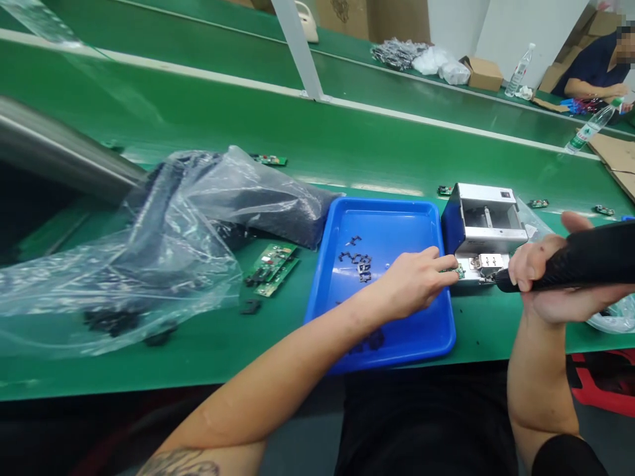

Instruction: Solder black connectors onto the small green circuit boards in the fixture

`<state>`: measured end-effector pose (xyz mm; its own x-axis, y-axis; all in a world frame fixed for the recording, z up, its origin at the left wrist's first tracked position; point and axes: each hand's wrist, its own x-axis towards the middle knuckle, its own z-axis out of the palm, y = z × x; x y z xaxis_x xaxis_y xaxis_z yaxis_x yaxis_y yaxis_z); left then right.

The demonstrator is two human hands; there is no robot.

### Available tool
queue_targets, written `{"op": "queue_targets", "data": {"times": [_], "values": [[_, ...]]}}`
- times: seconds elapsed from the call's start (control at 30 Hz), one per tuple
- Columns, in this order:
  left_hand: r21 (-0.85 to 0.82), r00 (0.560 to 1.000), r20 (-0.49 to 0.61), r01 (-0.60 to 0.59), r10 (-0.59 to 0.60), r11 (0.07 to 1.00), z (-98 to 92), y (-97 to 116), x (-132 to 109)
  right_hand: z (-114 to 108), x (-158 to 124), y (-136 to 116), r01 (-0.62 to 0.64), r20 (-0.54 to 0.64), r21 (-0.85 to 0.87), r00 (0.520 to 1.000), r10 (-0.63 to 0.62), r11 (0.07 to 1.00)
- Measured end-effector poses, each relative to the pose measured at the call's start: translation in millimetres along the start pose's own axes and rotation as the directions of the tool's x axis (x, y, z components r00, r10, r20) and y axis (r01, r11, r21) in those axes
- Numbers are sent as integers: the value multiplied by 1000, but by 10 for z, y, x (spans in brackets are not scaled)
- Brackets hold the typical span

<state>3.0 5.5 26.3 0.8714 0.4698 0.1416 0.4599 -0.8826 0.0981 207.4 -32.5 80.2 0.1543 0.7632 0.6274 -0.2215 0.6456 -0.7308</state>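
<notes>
My left hand [419, 281] reaches over the blue tray [391, 334] and pinches a small green circuit board [461, 270] at the front of the silver screw feeder [491, 192]. In my right hand [538, 271] lies a black electric screwdriver [595, 254], with fingers wrapped round its body. The screwdriver's nose points left, close to the metal block [491, 260] on the feeder's front; whether its bit touches anything I cannot tell. Several small black plastic parts [364, 259] are scattered in the tray, partly hidden under my left forearm.
Left of the tray lies a large clear bag [297, 211] full of dark parts. Near it are stacked circuit boards [272, 268] and a loose black clip [251, 306]. More boards [538, 203] sit behind the feeder. A person [595, 69] works across the bench, near water bottles [592, 127].
</notes>
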Motion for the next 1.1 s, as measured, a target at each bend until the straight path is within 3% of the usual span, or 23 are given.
{"op": "queue_targets", "data": {"times": [0.13, 0.33, 0.67, 1.1], "values": [[-6, 1000, 4, 10, -10, 1000, -7, 6, -1, 201, 181, -30, 13, -14, 64, 1000, -12, 998], [-11, 1000, -7, 5, -5, 1000, -3, -7, -18, 403, 345, 192, -46, -41, 73, 998, 49, 996], [-41, 999, -32, -3, 2, 999, 12, -15, -34, 447, 302, 224, -133, -95, 22, 986, 135, 991], [-18, 1000, -16, -6, 6, 1000, 17, -15, -31, 433, 258, 297, -143, 0, 66, 990, 144, 987]]}}
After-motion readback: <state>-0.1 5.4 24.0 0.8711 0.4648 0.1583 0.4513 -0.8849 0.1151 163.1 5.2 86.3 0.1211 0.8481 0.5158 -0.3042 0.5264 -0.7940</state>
